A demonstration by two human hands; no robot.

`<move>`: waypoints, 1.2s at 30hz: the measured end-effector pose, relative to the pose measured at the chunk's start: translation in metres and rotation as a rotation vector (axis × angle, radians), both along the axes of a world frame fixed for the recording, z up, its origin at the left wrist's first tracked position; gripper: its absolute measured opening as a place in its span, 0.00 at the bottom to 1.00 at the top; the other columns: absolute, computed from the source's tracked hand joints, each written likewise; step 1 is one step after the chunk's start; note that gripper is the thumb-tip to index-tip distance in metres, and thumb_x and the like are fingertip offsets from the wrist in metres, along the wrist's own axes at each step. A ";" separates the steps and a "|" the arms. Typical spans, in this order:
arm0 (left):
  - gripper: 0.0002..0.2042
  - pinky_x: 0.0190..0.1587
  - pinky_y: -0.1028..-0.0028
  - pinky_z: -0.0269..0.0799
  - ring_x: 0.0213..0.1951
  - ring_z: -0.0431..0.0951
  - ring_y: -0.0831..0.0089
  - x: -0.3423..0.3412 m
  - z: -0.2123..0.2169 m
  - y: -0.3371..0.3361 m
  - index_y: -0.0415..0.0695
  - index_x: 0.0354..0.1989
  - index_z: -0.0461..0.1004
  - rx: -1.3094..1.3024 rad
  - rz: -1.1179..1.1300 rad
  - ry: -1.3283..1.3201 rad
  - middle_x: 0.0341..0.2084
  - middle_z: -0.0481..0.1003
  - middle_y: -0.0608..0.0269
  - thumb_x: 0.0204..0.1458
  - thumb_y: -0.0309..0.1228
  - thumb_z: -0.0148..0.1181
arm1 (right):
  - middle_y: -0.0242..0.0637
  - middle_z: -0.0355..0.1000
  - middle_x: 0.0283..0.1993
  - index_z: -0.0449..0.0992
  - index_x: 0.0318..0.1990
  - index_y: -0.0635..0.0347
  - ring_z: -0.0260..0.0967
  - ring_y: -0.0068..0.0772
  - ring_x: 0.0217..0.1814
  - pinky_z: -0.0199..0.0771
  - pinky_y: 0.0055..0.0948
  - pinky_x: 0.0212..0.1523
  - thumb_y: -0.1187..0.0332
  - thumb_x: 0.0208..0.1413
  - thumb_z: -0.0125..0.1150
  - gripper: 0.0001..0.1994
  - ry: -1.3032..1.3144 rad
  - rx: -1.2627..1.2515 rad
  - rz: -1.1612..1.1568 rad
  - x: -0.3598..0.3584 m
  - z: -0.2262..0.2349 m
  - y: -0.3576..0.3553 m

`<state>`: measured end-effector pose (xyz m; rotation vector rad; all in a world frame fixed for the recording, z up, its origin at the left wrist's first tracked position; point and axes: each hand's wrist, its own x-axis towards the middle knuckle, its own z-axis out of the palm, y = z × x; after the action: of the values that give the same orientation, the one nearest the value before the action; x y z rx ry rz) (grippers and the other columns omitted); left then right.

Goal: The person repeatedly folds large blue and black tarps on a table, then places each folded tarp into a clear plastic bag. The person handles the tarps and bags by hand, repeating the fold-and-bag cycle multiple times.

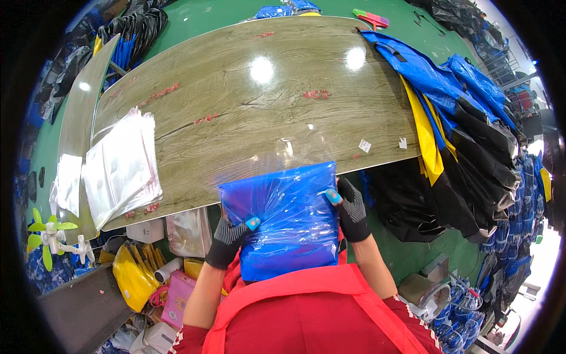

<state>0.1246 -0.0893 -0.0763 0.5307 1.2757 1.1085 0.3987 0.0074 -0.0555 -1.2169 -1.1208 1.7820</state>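
Note:
Between my hands is a folded blue sheet in a clear plastic bag [289, 224], held upright against my front at the near table edge. My left hand [230, 236], in a dark glove with bare fingertips, is closed on its left side with the thumb on the front face. On the right side, my right hand [351, 206], gloved the same way, grips it with the thumb over the plastic. The other fingers of both hands are partly hidden behind the bag. The clear film's loose end stretches over the tabletop.
A wood-grain table [236, 135] spans the middle. Stacked clear bags [127, 162] lie at its left. Blue, yellow and black sheets [454, 141] drape off its right end. A green fan [50, 236] stands at far left. Yellow packages [135, 277] and a pink bag [177, 301] sit below.

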 end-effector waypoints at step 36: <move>0.40 0.68 0.61 0.49 0.70 0.49 0.60 -0.052 0.027 0.051 0.48 0.72 0.44 0.662 0.196 0.985 0.70 0.47 0.51 0.56 0.50 0.56 | 0.43 0.57 0.65 0.44 0.71 0.54 0.59 0.37 0.64 0.62 0.38 0.63 0.61 0.40 0.76 0.53 0.298 0.301 0.102 -0.045 0.022 0.086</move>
<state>0.0731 -0.0383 -0.0488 1.6163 1.7945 1.5084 0.3538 0.0932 -0.0340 -0.7031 -1.2355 1.7231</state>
